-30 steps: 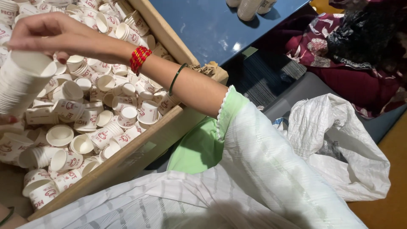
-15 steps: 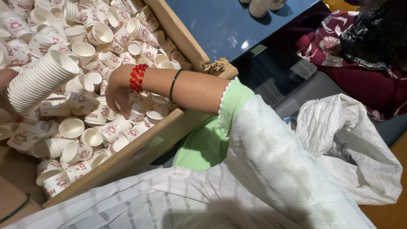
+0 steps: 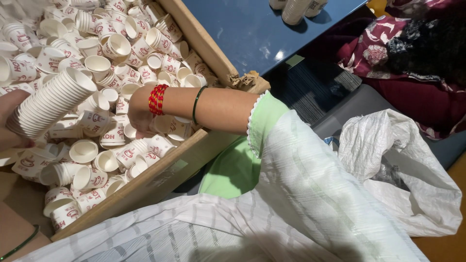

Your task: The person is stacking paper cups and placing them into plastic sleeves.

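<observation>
The left hand (image 3: 12,121) grips a long nested stack of paper cups (image 3: 51,102) over the cardboard box (image 3: 160,170). The right hand (image 3: 138,116) reaches into the loose cups (image 3: 116,46); its fingers are hidden, so I cannot tell their state. Many cups inside the box remain unstacked.

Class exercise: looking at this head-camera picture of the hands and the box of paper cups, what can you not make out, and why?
Head view:
- Right hand: fingers buried among loose paper cups; grip unseen.
- Left hand: cut by the left edge, behind the stack of cups.
- Cardboard box: floor hidden by cups.
- White containers: cut by the top edge.
</observation>
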